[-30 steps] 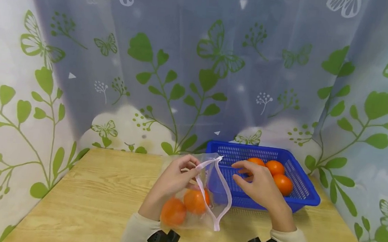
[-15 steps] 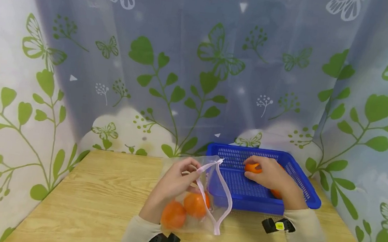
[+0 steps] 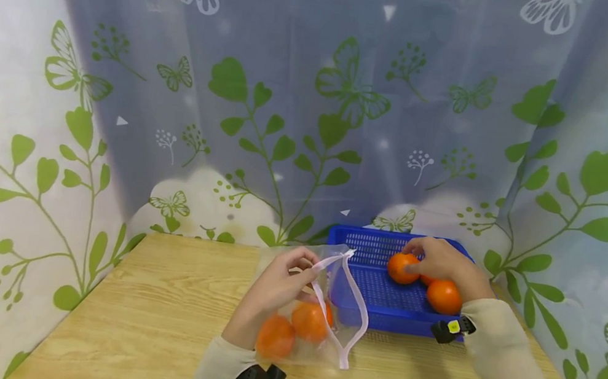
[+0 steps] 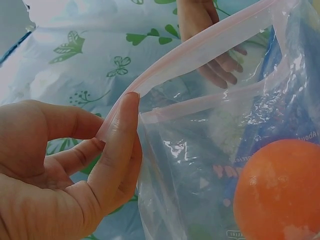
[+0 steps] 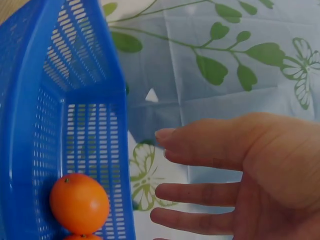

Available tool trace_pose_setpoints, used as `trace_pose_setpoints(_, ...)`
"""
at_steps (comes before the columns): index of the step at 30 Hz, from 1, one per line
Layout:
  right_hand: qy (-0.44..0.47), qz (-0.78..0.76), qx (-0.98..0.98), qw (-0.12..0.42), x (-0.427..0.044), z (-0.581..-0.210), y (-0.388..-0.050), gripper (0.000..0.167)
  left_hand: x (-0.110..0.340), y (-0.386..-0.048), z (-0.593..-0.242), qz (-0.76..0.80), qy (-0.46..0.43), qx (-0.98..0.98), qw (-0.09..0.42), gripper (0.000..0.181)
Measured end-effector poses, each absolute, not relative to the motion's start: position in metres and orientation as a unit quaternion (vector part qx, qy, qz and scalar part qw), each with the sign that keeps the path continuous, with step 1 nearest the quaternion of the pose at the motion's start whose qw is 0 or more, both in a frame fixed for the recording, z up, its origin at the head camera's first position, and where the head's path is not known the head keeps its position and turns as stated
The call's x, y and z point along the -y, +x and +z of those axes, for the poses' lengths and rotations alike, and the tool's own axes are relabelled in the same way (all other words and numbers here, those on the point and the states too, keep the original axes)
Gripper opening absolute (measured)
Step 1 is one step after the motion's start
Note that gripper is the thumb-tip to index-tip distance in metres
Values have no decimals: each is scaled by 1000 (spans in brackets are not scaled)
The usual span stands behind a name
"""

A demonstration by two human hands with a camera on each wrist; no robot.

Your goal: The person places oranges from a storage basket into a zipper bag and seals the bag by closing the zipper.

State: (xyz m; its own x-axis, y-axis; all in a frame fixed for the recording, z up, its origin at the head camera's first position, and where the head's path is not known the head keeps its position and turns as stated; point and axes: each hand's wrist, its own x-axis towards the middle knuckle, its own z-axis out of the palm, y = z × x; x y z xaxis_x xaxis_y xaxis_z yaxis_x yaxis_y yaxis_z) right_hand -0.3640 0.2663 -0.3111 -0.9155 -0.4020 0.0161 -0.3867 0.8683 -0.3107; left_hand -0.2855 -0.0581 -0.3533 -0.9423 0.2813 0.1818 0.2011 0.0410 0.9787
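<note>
My left hand (image 3: 277,282) pinches the pink zip edge of a clear zip bag (image 3: 346,342), whose mouth gapes to the right. Two oranges (image 3: 275,336) lie inside it; one orange (image 4: 282,192) shows large in the left wrist view. In the head view my right hand (image 3: 438,262) reaches into a blue basket (image 3: 379,318), fingers and thumb on the leftmost orange (image 3: 400,269). The right wrist view differs: the right hand (image 5: 250,175) has extended fingers, apart from an orange (image 5: 79,205). Another orange (image 3: 444,297) sits below the hand, and one is mostly hidden.
The wooden table (image 3: 156,322) carries bag and basket. The basket's perforated walls stand behind and right of the bag. A leaf-and-butterfly curtain (image 3: 289,120) hangs behind and along both sides.
My right hand has moved from beside the oranges to the leftmost one, which has shifted slightly toward me. The left hand keeps its hold on the bag.
</note>
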Motion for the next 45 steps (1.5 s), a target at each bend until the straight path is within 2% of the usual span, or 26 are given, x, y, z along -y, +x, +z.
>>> trace_pose_setpoints(10,-203,-112,-971,61,-280,-310,-388,40,61,-286,-353,676,166,-718,32,15)
trace_pose_setpoints(24,-110,-101,-981,127,-298,-310,-412,43,62,-287,-352,672,171,-720,30,11)
trace_pose_setpoints(30,-71,-93,-981,157,-304,-319,-412,36,62,-286,-353,671,172,-720,34,12)
trace_pose_setpoints(39,9,-119,-975,189,-320,-339,-408,56,62,-286,-352,673,172,-719,33,12)
trace_pose_setpoints(45,15,-125,-973,192,-326,-348,-407,51,62,-286,-353,671,171,-721,31,11)
